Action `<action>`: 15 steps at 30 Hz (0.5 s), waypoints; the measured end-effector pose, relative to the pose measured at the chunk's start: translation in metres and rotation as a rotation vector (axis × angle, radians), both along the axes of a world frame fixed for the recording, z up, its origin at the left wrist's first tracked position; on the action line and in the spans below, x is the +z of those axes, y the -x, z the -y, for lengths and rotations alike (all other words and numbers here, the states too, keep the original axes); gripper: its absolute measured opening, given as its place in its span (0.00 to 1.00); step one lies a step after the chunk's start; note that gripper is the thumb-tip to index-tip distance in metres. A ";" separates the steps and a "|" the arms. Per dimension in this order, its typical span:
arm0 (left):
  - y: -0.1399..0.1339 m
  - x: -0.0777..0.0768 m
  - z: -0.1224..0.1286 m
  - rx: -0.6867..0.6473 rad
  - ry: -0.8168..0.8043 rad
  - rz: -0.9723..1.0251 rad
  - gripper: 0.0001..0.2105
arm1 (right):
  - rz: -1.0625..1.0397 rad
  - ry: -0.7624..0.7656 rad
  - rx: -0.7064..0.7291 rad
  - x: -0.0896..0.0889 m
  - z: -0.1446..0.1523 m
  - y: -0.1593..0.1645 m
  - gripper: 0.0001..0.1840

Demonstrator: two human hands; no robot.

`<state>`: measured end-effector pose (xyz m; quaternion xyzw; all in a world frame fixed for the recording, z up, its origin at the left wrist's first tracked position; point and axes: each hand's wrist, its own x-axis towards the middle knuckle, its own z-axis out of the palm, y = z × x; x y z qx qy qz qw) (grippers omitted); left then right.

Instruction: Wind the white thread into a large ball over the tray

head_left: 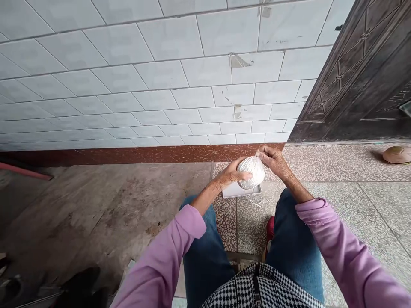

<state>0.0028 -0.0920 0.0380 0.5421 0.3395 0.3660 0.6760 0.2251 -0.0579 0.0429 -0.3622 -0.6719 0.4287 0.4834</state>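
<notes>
A white ball of yarn (pixel 252 174) is in my left hand (pixel 235 172), whose fingers wrap round its left side with the thumb across its front. At the ball's upper right, my right hand (pixel 271 159) has its thumb and fingertips pressed together in a pinch. What lies in that pinch, perhaps a strand, is too small to make out. Below the ball, a shallow white tray (pixel 233 192) rests on the floor, partly hidden by the ball. A loose white strand (pixel 257 202) lies by the tray's front edge.
Ahead is a white tiled wall (pixel 180 85) with a red-brown base strip (pixel 160 154). A dark carved door (pixel 359 85) stands at the right, with a tan rounded object (pixel 397 155) on the floor near it. A red pole (pixel 24 170) lies far left.
</notes>
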 end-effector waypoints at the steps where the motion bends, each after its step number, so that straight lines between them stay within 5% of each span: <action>1: -0.001 0.001 -0.005 0.006 0.001 -0.002 0.42 | -0.044 0.038 -0.001 -0.001 -0.005 0.002 0.33; 8: -0.001 -0.011 -0.030 0.075 -0.075 -0.023 0.45 | -0.118 0.106 -0.058 -0.004 -0.036 0.020 0.33; 15: 0.006 -0.017 -0.025 0.123 -0.109 -0.095 0.48 | -0.119 0.104 -0.036 -0.017 -0.043 0.030 0.33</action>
